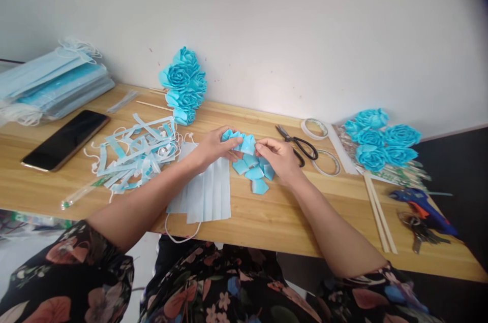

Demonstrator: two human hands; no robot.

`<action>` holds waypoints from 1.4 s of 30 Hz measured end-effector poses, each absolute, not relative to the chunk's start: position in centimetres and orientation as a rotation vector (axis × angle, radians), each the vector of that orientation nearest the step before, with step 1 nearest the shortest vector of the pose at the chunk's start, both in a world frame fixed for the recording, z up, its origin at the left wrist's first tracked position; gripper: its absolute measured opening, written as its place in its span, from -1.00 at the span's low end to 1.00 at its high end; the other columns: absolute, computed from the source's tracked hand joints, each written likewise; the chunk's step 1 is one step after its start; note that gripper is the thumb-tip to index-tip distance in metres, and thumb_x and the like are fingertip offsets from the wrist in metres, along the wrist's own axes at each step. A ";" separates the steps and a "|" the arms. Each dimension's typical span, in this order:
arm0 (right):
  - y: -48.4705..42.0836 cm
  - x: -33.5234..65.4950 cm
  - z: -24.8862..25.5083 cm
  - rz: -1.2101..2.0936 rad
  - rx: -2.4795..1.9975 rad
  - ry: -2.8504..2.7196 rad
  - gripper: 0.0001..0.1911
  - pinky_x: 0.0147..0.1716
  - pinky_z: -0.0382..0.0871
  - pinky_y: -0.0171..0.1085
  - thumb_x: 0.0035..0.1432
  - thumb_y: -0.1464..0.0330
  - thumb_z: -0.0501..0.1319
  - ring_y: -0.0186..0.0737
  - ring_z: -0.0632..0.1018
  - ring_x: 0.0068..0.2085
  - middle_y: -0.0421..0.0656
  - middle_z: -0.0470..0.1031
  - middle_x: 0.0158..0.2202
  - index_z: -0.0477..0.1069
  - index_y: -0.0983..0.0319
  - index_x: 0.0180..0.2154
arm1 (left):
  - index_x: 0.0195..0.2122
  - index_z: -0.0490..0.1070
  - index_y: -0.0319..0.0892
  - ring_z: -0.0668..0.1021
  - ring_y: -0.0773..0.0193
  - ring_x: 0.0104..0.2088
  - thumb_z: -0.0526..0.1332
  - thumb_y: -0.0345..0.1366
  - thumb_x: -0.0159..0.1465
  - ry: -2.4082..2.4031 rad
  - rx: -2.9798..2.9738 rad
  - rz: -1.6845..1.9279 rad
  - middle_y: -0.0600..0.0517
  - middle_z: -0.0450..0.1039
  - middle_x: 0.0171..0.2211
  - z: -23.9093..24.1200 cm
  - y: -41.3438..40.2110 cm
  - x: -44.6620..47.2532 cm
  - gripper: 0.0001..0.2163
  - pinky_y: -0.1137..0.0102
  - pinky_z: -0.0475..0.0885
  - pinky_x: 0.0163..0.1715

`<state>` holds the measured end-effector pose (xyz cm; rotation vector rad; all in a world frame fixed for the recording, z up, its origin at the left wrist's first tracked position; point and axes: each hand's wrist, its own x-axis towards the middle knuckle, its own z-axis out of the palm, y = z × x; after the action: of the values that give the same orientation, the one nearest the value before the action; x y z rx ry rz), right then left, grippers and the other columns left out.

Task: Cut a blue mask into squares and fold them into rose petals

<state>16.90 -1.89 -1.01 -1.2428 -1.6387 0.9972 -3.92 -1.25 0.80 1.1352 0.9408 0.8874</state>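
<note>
My left hand [220,146] is closed around several blue petals [248,144], which fan out past its thumb and fingers. At the right edge of those same petals, my right hand [277,156] pinches with thumb and forefinger. More cut blue petals [260,186] lie loosely on the wood just beneath both hands. Under my left forearm are flat pleated face masks [213,193], one ear loop hanging over the table's front edge. Black-handled scissors [303,148] rest a little beyond my right hand.
Blue flowers [183,82] stand at the back, with another bunch [375,140] at right. Mask scraps [141,150], a phone [64,140] and stacked masks [57,82] occupy the left. Tape rolls [314,129], sticks [379,214], a glue gun [425,208] and keys [421,231] lie right.
</note>
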 end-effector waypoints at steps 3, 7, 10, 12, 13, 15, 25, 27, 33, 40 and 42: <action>-1.9 16.9 -1.0 0.993 -1.242 -1.654 -0.78 -0.41 0.33 -0.28 0.14 0.18 0.25 -0.27 0.47 -0.44 -0.23 0.52 -0.50 0.53 0.16 -0.43 | -0.14 0.37 -0.20 0.66 0.14 -0.34 0.46 -0.16 0.02 0.931 1.121 0.898 0.01 0.54 -0.34 0.5 -1.3 -3.8 -0.55 0.36 0.55 -0.42; -2.1 16.7 -0.8 0.970 -1.257 -1.693 -0.77 -0.43 0.31 -0.28 0.15 0.18 0.25 -0.28 0.46 -0.46 -0.22 0.52 -0.50 0.54 0.17 -0.42 | -0.05 0.37 -0.19 0.66 0.18 -0.35 0.46 -0.27 0.02 0.926 1.120 0.916 0.01 0.55 -0.32 0.2 -1.4 -3.8 -0.52 0.41 0.54 -0.46; -2.3 16.7 -0.5 0.971 -1.270 -1.703 -0.77 -0.44 0.30 -0.29 0.16 0.18 0.24 -0.28 0.46 -0.47 -0.22 0.52 -0.50 0.53 0.17 -0.43 | -0.01 0.38 -0.20 0.66 0.19 -0.37 0.41 -0.35 0.06 0.941 1.142 0.937 0.02 0.54 -0.35 0.2 -1.4 -3.7 -0.55 0.44 0.53 -0.50; -2.5 16.7 -0.3 1.001 -1.264 -1.701 -0.73 -0.42 0.33 -0.28 0.17 0.17 0.23 -0.26 0.48 -0.45 -0.21 0.52 -0.50 0.52 0.18 -0.46 | 0.00 0.38 -0.21 0.65 0.21 -0.39 0.37 -0.39 0.08 0.969 1.165 0.951 0.03 0.54 -0.37 0.2 -1.4 -3.7 -0.57 0.46 0.53 -0.52; -2.5 16.7 -0.3 1.027 -1.254 -1.699 -0.71 -0.39 0.36 -0.27 0.18 0.15 0.22 -0.24 0.50 -0.42 -0.20 0.53 -0.48 0.52 0.18 -0.46 | 0.00 0.38 -0.22 0.65 0.23 -0.40 0.35 -0.41 0.09 0.985 1.183 0.958 0.04 0.54 -0.38 0.3 -1.4 -3.6 -0.58 0.47 0.53 -0.52; -2.5 16.8 -0.2 1.098 -1.217 -1.691 -0.68 -0.31 0.42 -0.25 0.19 0.11 0.21 -0.19 0.55 -0.33 -0.18 0.57 -0.40 0.56 0.18 -0.39 | 0.02 0.38 -0.22 0.64 0.27 -0.42 0.30 -0.45 0.11 1.020 1.243 0.967 0.06 0.54 -0.42 0.5 -1.6 -3.6 -0.59 0.49 0.53 -0.52; -2.6 16.2 -0.3 1.098 -1.180 -1.654 -0.56 -0.02 0.48 -0.13 0.15 0.11 0.26 -0.10 0.59 -0.04 -0.12 0.59 -0.03 0.50 0.13 0.03 | 0.05 0.40 -0.16 0.57 0.35 -0.36 0.20 -0.50 0.10 1.108 1.721 0.995 0.05 0.54 -0.22 0.0 -1.7 -3.6 -0.56 0.48 0.51 -0.40; -2.7 15.9 -0.4 1.029 -1.187 -1.714 -0.54 -0.02 0.49 -0.11 0.13 0.16 0.28 -0.10 0.59 -0.06 -0.10 0.60 -0.04 0.47 0.15 0.06 | 0.07 0.39 -0.15 0.57 0.28 -0.23 0.22 -0.49 0.10 1.106 1.823 1.001 0.02 0.53 -0.13 -0.3 -1.6 -3.6 -0.54 0.43 0.51 -0.28; -3.1 15.1 -0.4 0.884 -1.202 -1.790 -0.61 0.03 0.46 -0.08 0.11 0.31 0.24 -0.10 0.60 -0.04 -0.12 0.61 -0.06 0.49 0.16 0.00 | 0.18 0.32 -0.12 0.55 0.17 -0.07 0.26 -0.44 0.11 1.072 1.955 0.978 -0.03 0.52 -0.07 -0.8 -1.7 -3.5 -0.44 0.29 0.47 -0.04; -3.3 14.7 -0.5 0.881 -1.163 -1.768 -0.67 -0.01 0.48 -0.11 0.08 0.36 0.21 -0.13 0.61 -0.07 -0.12 0.61 -0.06 0.48 0.17 -0.07 | 0.19 0.32 -0.10 0.52 0.13 0.06 0.19 -0.47 0.12 0.991 1.980 0.962 -0.08 0.43 0.14 -1.0 -1.6 -3.6 -0.44 0.22 0.40 0.12; -3.2 14.7 -0.6 0.906 -1.154 -1.752 -0.68 -0.02 0.47 -0.12 0.08 0.37 0.21 -0.13 0.61 -0.08 -0.12 0.61 -0.07 0.48 0.17 -0.08 | 0.20 0.32 -0.08 0.50 0.10 0.10 0.22 -0.43 0.13 0.971 1.960 0.966 -0.08 0.41 0.16 -1.1 -1.6 -3.6 -0.45 0.19 0.40 0.14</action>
<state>14.75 -3.22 -0.63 -1.1540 -1.7515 0.9057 -3.59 -1.57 -1.08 1.9603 0.9710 0.9656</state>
